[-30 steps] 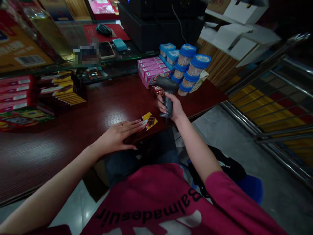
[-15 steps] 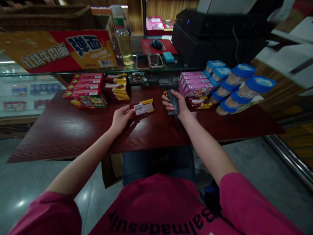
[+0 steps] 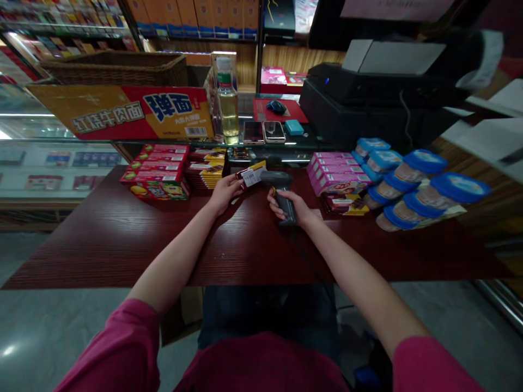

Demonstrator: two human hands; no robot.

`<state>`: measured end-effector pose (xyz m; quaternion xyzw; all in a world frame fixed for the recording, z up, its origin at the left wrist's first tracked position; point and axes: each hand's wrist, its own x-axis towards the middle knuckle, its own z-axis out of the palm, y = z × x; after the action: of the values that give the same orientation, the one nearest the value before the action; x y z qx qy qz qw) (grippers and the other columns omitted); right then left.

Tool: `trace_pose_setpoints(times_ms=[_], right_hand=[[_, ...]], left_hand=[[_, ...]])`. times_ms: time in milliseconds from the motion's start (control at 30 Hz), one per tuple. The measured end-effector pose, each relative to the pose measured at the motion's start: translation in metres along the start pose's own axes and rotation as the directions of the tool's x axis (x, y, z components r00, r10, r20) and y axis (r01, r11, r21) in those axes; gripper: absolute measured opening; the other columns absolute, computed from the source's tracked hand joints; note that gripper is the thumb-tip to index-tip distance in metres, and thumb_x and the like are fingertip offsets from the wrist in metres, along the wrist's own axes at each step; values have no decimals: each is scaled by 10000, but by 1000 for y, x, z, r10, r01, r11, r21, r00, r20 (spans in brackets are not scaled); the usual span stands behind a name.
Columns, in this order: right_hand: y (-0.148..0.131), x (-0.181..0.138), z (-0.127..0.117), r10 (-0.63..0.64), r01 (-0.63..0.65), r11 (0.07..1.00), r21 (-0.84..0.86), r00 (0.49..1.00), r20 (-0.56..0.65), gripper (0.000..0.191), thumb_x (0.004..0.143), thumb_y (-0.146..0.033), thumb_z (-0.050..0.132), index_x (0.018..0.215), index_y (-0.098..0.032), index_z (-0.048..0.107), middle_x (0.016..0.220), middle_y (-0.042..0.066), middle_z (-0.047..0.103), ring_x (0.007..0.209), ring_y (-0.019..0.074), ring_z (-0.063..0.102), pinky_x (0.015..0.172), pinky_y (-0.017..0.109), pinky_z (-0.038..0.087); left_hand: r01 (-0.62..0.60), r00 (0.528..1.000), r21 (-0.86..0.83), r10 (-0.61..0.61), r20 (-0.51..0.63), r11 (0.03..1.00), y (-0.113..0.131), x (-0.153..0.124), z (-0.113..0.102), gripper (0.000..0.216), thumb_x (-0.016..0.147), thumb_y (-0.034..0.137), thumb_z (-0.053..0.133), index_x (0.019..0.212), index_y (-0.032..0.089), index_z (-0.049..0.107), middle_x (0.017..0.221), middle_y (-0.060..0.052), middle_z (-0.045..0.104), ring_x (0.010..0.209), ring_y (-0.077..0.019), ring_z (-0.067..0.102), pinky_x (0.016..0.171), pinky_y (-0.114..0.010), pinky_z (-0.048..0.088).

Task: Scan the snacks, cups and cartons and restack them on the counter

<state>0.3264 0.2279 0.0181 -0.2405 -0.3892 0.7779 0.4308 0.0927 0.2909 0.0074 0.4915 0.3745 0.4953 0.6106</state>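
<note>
Indoors, left grip point(image 3: 226, 196) pinching packet point(image 3: 254, 173), right grip point(image 3: 297, 207) around scanner point(image 3: 276, 178), reddish counter point(image 3: 253, 256), shelves point(image 3: 200, 38) behind, probably boxed goods point(image 3: 223, 17).

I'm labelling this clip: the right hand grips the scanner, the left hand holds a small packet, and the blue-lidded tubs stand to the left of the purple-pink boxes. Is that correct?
Not quite: in the head view, the blue-lidded tubs stand to the right of the purple-pink boxes. The right hand does grip the scanner, and the left hand holds a small packet.
</note>
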Motion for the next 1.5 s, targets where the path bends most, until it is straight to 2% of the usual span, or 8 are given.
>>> trace_pose_setpoints(times_ms=[367,500,667,867,1033,1133,1333,1500], right_hand=[[1,3,2,-29,26,998,-53,999,-42,264,825,-397,705,905,-185,571,757,0,609,422,85,446,307,201,359],[-5,-4,0,-47,47,999,3,996,-81,255,816,-375,705,926,-193,564,749,-17,568,425,78,410,315,188,335],[-22,-15,-10,-120,130,990,56,981,-155,228,812,-371,696,913,-204,577,731,-29,494,440,76,339,323,175,277],[-28,-20,-16,-140,157,985,70,969,-204,201,817,-350,691,914,-204,591,757,-27,475,461,75,301,345,180,294],[-22,-19,-14,-105,120,991,67,975,-195,217,820,-361,703,910,-207,580,752,-26,477,471,74,334,357,164,311],[-21,-19,-15,-97,110,992,62,977,-188,215,820,-356,707,918,-204,591,757,-24,490,473,74,346,357,162,323],[-21,-18,-16,-82,93,994,63,983,-164,226,809,-344,723,933,-198,604,749,-25,500,477,76,379,354,160,348],[-20,-17,-15,-73,85,995,60,982,-174,221,820,-341,718,931,-197,591,747,-23,496,474,79,391,349,159,350]], left_hand=[[-16,1000,140,14,13,990,-5,0,-2,487,783,413,784,1180,144,696,1076,-96,772,990,-221,726,908,-342,578],[-105,989,244,127,-75,964,-2,-4,1,365,743,334,775,1053,160,689,1054,-75,768,971,-217,718,869,-324,565],[-295,889,708,455,-41,641,33,-26,-6,211,868,312,678,1041,201,723,988,-42,774,942,-209,716,903,-312,549],[-464,757,838,620,207,287,83,-53,-43,319,965,191,497,1222,227,682,1344,-55,709,1345,-214,606,1162,-399,461],[-366,774,928,573,267,62,90,-54,-69,357,945,131,469,1143,248,741,1372,-37,702,1406,-221,556,1250,-488,370],[-230,756,973,622,201,-34,91,-57,-73,337,949,151,502,1083,295,776,1395,4,686,1426,-248,526,1286,-557,290],[-9,789,999,613,37,-48,87,-61,-78,423,849,138,583,1172,333,776,1524,5,578,1512,-308,404,1309,-624,189],[25,813,999,583,7,-47,82,-60,-62,545,847,154,550,1372,242,663,1621,-51,461,1577,-319,282,1314,-624,120]])
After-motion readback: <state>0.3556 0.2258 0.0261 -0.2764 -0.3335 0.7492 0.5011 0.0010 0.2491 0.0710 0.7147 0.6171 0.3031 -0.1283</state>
